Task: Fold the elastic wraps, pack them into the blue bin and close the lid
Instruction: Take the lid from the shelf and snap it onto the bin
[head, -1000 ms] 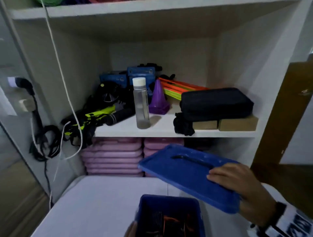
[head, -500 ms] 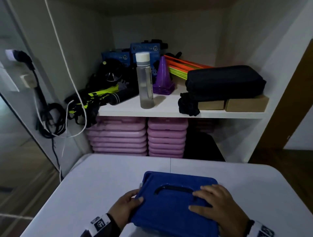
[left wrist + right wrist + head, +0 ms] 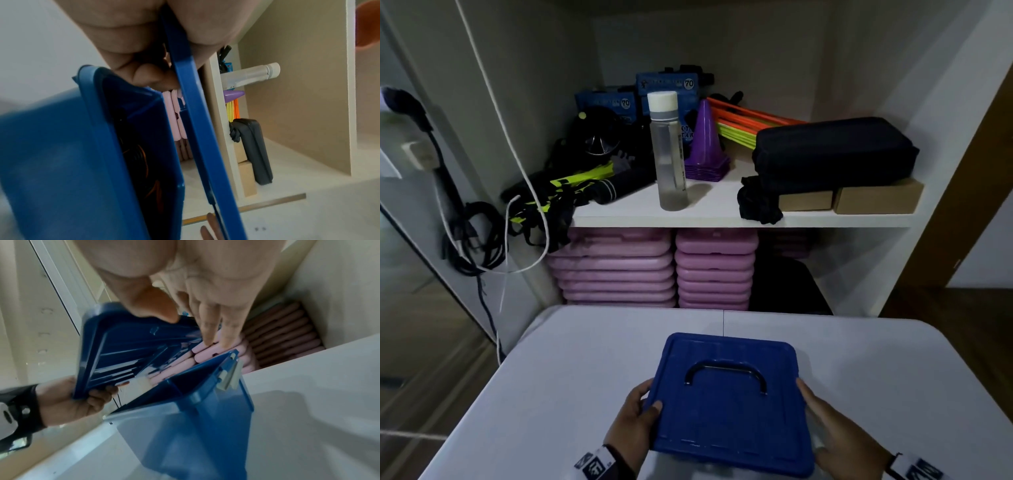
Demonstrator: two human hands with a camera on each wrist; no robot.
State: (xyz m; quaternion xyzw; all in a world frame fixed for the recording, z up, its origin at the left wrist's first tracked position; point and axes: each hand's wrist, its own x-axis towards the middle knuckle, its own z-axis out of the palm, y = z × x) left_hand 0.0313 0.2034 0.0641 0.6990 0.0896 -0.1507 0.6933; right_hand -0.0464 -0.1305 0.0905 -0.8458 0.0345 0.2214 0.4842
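Note:
The blue lid [image 3: 729, 404] with a black handle [image 3: 726, 371] hovers just over the blue bin [image 3: 195, 426] and hides it in the head view. My left hand [image 3: 637, 414] pinches the lid's left edge, thumb on top. My right hand [image 3: 835, 431] touches the right edge with straight fingers. In the left wrist view the lid [image 3: 193, 129] stands tilted off the bin [image 3: 51, 162], and dark and orange wraps [image 3: 144, 162] lie inside. The right wrist view shows the lid's ribbed underside [image 3: 123, 353] with a gap below it.
The bin stands on a white table [image 3: 585, 377]. Behind it a shelf holds a clear bottle [image 3: 671, 154], a purple cone [image 3: 705, 144] and a black case [image 3: 832, 150]. Pink pads [image 3: 616, 274] are stacked below. Cables [image 3: 465, 240] hang at the left.
The lid came down from my raised right hand onto the bin. My left hand took its left edge. My right hand slid from the lid's top to its right edge.

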